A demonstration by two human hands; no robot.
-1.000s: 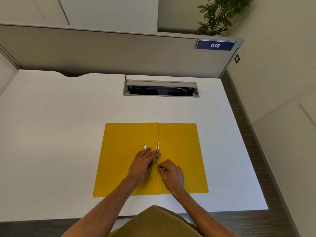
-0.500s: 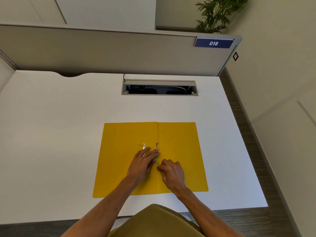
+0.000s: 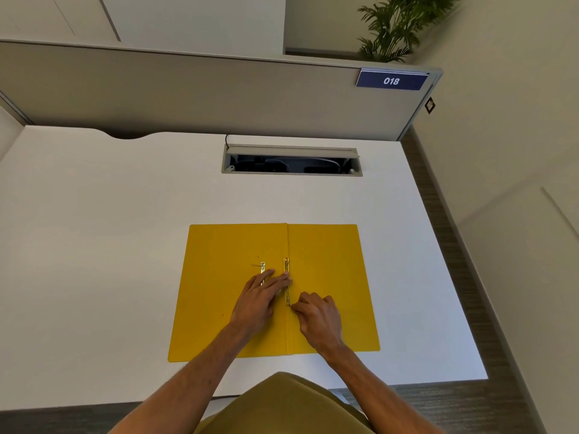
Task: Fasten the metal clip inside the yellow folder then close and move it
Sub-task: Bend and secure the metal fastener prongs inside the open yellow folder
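Note:
The yellow folder (image 3: 326, 264) lies open and flat on the white desk (image 3: 94, 245). A brass metal clip strip (image 3: 286, 277) runs along the spine fold, and a second loose brass piece (image 3: 262, 267) lies just left of it. My left hand (image 3: 260, 299) rests flat on the left leaf, fingers spread, fingertips pressing on both brass pieces. My right hand (image 3: 316, 314) is curled at the near end of the clip strip, fingertips pinching or pressing there; the contact itself is hidden under the fingers.
An open cable tray slot (image 3: 291, 162) is sunk into the desk behind the folder. A grey partition (image 3: 188, 92) with a blue "018" plate (image 3: 391, 80) closes the far side. The desk's right edge (image 3: 445, 261) drops to a dark floor.
Both hands have stayed at the clip. My right hand has shifted only slightly along the near end of the strip. The folder has not moved.

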